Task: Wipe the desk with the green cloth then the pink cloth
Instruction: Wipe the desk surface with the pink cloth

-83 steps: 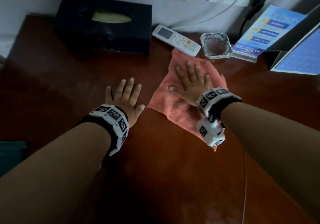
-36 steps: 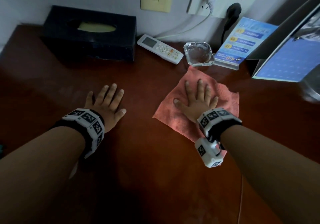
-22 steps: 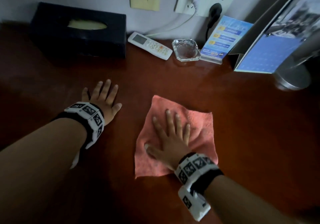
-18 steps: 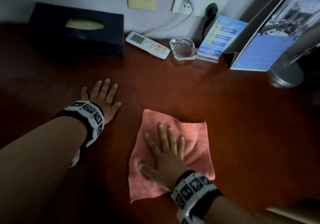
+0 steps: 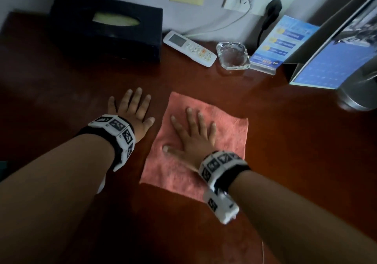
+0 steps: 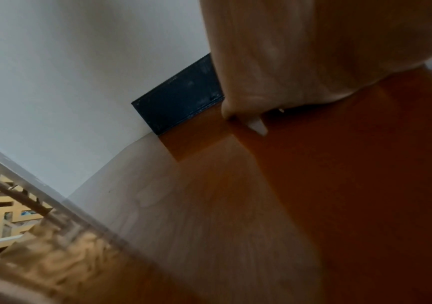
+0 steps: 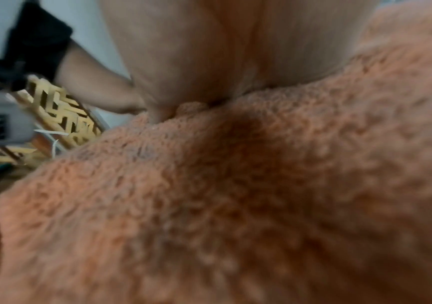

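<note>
The pink cloth (image 5: pixel 228 137) lies spread flat on the dark red-brown desk (image 5: pixel 295 141), near its middle. My right hand (image 5: pixel 191 135) presses on the cloth with straight, spread fingers. The right wrist view is filled by the fluffy pink cloth (image 7: pixel 235 205) under my palm. My left hand (image 5: pixel 134 112) rests flat on the bare desk just left of the cloth, fingers straight. In the left wrist view the left palm (image 6: pixel 313 51) lies on the desk (image 6: pixel 339 185). The green cloth does not clearly show in any view.
Along the wall at the back stand a black tissue box (image 5: pixel 106 24), a white remote (image 5: pixel 189 48), a glass ashtray (image 5: pixel 232 56), a blue leaflet stand (image 5: pixel 279 43) and a calendar (image 5: pixel 334 67). A metal lamp base (image 5: pixel 357 98) sits far right.
My right hand slid the pink cloth from beside the ashtray toward me, then pushed it back away from me and a little left. The left hand stayed flat on the desk.
</note>
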